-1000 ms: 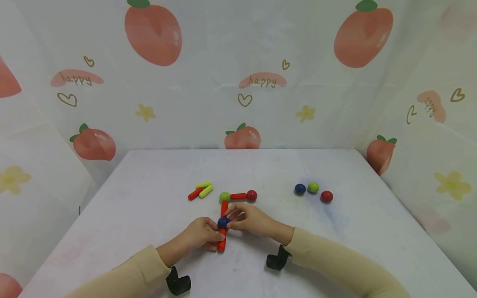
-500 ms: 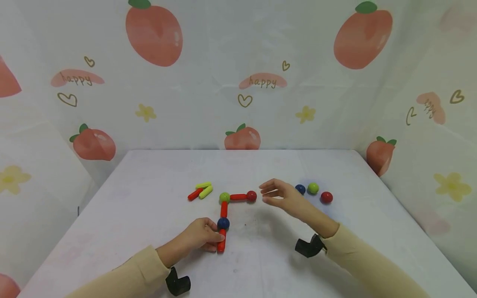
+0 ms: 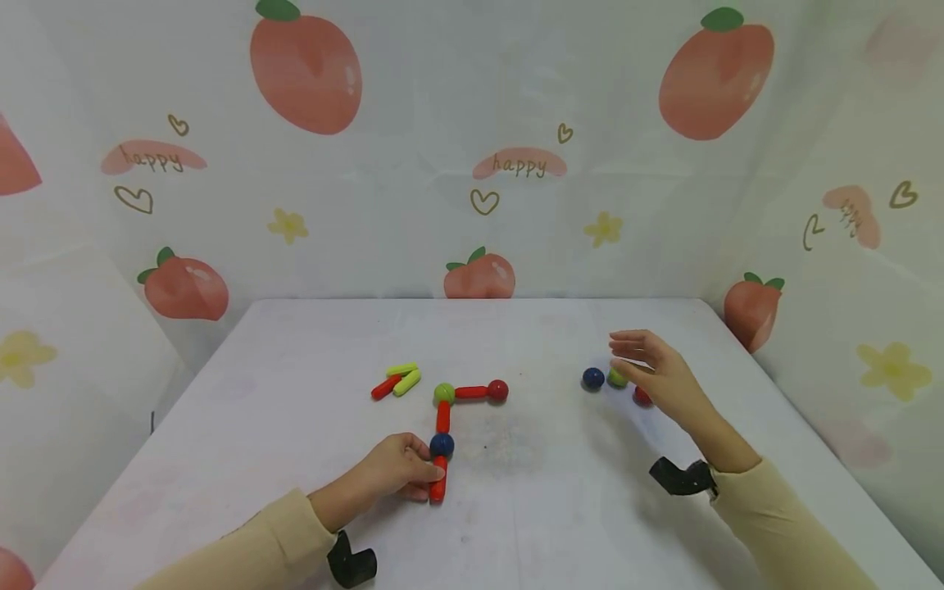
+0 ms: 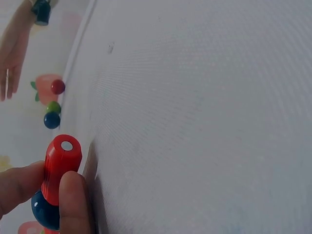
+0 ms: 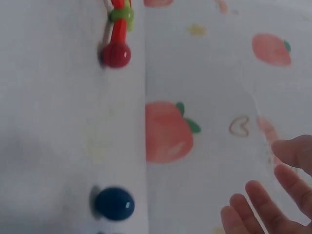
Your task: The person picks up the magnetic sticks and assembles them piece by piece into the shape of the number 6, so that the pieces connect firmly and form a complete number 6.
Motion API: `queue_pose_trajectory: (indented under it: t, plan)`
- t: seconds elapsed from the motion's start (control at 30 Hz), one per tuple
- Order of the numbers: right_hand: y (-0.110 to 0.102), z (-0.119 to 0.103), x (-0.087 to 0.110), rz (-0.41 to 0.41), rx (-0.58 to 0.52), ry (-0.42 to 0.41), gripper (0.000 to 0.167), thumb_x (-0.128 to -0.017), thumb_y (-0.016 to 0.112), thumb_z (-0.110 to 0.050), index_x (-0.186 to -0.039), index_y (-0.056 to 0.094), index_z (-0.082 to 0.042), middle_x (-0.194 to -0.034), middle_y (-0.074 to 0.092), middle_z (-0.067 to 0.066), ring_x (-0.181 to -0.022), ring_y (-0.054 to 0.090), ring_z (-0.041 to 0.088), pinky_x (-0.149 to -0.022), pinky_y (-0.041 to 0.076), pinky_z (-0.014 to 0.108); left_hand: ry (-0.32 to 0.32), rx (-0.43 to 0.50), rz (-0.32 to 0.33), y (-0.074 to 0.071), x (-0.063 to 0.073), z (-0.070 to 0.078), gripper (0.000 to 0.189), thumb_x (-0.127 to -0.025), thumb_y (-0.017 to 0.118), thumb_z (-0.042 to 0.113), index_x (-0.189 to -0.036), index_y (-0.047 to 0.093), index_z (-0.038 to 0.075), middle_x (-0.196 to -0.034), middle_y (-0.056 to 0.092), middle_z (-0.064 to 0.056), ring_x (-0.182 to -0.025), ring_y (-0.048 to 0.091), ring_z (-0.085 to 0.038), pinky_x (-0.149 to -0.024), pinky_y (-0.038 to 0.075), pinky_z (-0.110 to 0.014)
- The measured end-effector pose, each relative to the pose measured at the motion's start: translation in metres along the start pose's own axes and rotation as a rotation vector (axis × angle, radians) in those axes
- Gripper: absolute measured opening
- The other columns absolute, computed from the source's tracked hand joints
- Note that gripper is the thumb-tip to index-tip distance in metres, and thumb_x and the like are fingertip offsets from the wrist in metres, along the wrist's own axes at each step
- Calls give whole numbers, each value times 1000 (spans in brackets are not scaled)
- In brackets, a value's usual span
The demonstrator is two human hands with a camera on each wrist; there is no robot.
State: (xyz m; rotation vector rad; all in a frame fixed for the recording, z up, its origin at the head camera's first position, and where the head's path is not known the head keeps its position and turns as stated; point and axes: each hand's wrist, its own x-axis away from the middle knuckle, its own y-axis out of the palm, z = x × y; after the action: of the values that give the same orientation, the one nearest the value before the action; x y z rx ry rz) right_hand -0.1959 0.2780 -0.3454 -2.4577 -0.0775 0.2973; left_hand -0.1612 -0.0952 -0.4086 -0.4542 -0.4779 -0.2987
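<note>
My left hand (image 3: 391, 469) pinches a red rod (image 4: 60, 168) between thumb and fingers; a pale round spot shows on its end. That rod meets a blue ball (image 3: 442, 445). From the ball another red rod (image 3: 443, 417) runs to a green ball (image 3: 444, 393), and a third red rod (image 3: 471, 392) leads right to a red ball (image 3: 498, 391). Over at the right, my right hand (image 3: 656, 373) hovers with fingers extended, holding nothing. Below it lie a loose blue ball (image 3: 593, 378), a green ball (image 3: 617, 378) and a red ball (image 3: 643, 397), the last two partly hidden by the hand.
Left of the joined pieces lie a loose red rod (image 3: 387, 388) and two yellow-green rods (image 3: 407, 382). The white table (image 3: 310, 344) ends at a printed cloth backdrop (image 3: 413, 205). Black camera mounts (image 3: 680, 477) hang at both wrists.
My right hand has let go near the joined blue ball and moved right and away, over the loose balls. My left hand stays in place on the red rod.
</note>
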Motion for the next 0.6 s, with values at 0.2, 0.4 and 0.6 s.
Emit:
queue_pose_trajectory:
  t: [0.2,0.4,0.6]
  plan:
    - [-14,24,5,43,49,43,48,-93,56,-30,-132,43,-6,-133,50,21,-124,47,35,-100,40,45,2,3,-10,-1,1,0,39,-78,75,15,-105,51,2,-80,65,-6,-57,59,-9,-60,54,-22]
    - [-19,45,5,44,58,107,51,-91,60,-25,-133,41,-2,-135,46,27,-128,40,42,-104,32,56,4,7,-13,-1,2,1,39,-78,75,15,-105,51,1,-81,64,-6,-58,59,-9,-60,54,-22]
    - [-18,60,2,-26,86,203,61,-88,64,-26,-136,38,0,-138,40,31,-130,35,47,-105,30,58,10,3,-15,-1,2,0,39,-78,75,16,-106,51,1,-81,64,-6,-58,59,-9,-60,54,-22]
